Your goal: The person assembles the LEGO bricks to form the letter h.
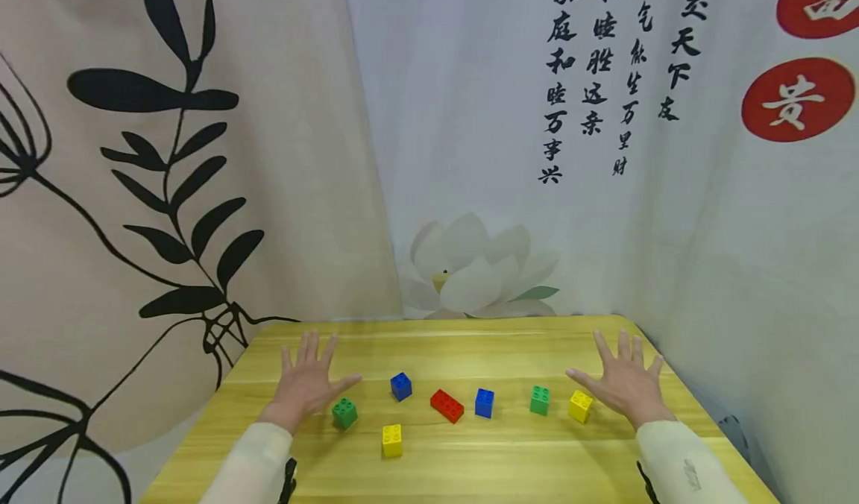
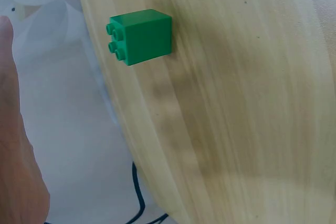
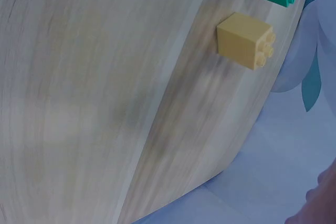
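My left hand (image 1: 307, 385) is held over the left side of the table with its fingers spread straight, holding nothing. Just right of it stands a green building block (image 1: 345, 414), also large in the left wrist view as a green block (image 2: 144, 38). On the right side my right hand (image 1: 627, 385) spreads its fingers too, and nothing is in it. Close beside its thumb is a yellow block (image 1: 580, 406); the right wrist view shows that yellow block (image 3: 244, 40) with studs on one face. Left of it stands another green block (image 1: 540, 400).
Between the hands lie a red longer block (image 1: 447, 406), a blue block (image 1: 484, 403), a second blue block (image 1: 401, 387) and a yellow block (image 1: 392, 441). All rest on the wooden table (image 1: 470, 474). A printed curtain (image 1: 470, 153) hangs behind its far edge.
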